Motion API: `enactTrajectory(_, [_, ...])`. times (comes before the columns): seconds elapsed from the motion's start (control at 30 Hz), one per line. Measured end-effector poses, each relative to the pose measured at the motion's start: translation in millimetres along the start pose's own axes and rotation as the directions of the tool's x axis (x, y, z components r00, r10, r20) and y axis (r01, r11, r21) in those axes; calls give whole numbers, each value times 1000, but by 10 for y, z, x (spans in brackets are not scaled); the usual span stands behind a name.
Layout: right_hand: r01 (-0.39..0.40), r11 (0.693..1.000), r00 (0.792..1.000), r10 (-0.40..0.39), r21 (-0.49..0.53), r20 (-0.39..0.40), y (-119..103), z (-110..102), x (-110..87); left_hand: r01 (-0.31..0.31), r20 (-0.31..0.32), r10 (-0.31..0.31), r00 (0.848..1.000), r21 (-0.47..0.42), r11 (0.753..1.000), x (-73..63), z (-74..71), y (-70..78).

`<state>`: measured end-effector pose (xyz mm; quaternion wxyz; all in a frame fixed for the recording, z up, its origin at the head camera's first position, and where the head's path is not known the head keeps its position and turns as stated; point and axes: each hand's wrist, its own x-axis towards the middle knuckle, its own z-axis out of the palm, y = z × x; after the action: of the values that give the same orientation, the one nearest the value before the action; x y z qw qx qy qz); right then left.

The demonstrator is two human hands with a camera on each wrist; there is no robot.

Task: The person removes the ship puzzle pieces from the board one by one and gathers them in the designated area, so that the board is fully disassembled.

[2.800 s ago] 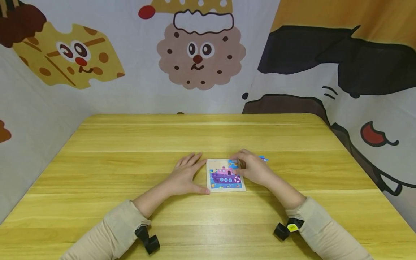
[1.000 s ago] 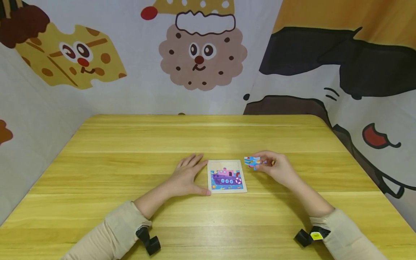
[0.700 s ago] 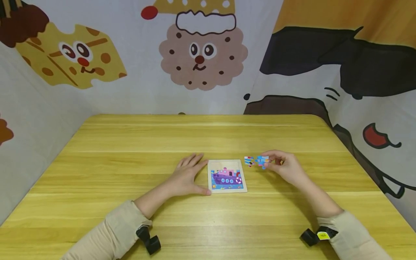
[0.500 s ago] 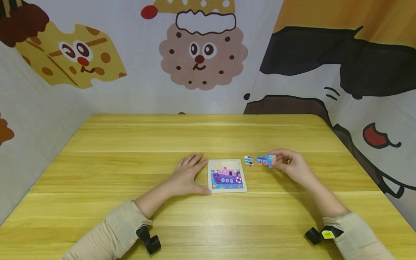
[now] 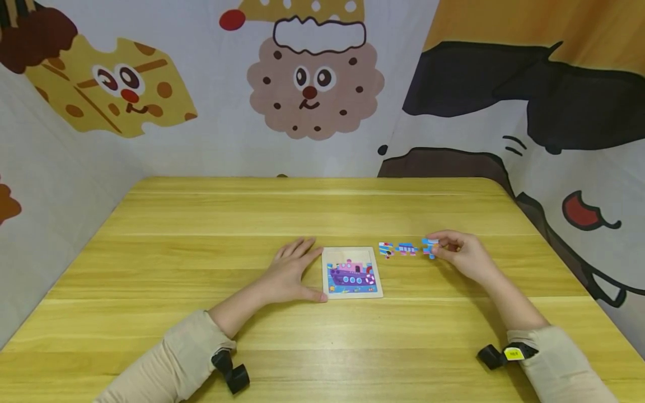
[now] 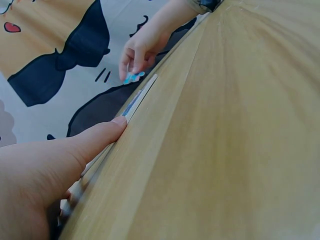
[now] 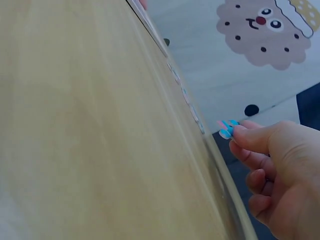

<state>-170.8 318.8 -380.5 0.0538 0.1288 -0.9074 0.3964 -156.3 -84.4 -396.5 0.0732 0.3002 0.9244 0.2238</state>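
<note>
My left hand (image 5: 289,273) lies spread at the left side of a square puzzle board (image 5: 353,296), its thumb touching the near left corner. A purple and pink ship fills the lower part of the board, while a bare strip shows along the top. To the right, my right hand (image 5: 463,254) pinches a blue jigsaw puzzle piece (image 5: 429,247) between thumb and fingers. In the right wrist view the pinched piece (image 7: 227,129) is held above the tabletop. Two other puzzle pieces, one striped (image 5: 386,249) and one blue and purple (image 5: 406,249), lie between board and hand.
The wooden table (image 5: 201,218) runs back to a cloth backdrop (image 5: 211,151) printed with cartoon food figures. Black wrist cameras (image 5: 234,378) are strapped over both beige sleeves (image 5: 173,355).
My right hand has taken the blue piece off the board's top right and carried it right, past the two lying pieces. The left hand stays at the board.
</note>
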Motion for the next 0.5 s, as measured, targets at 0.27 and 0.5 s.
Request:
enactTrajectory(0.27, [-41, 999, 997, 42, -11, 63, 120, -14, 53, 0, -2, 0, 1000, 4, 1000, 10, 15, -11])
enactTrajectory(0.5, [-33, 997, 997, 37, -65, 70, 137, 5, 81, 0, -2, 0, 1000, -5, 1000, 11, 11, -16])
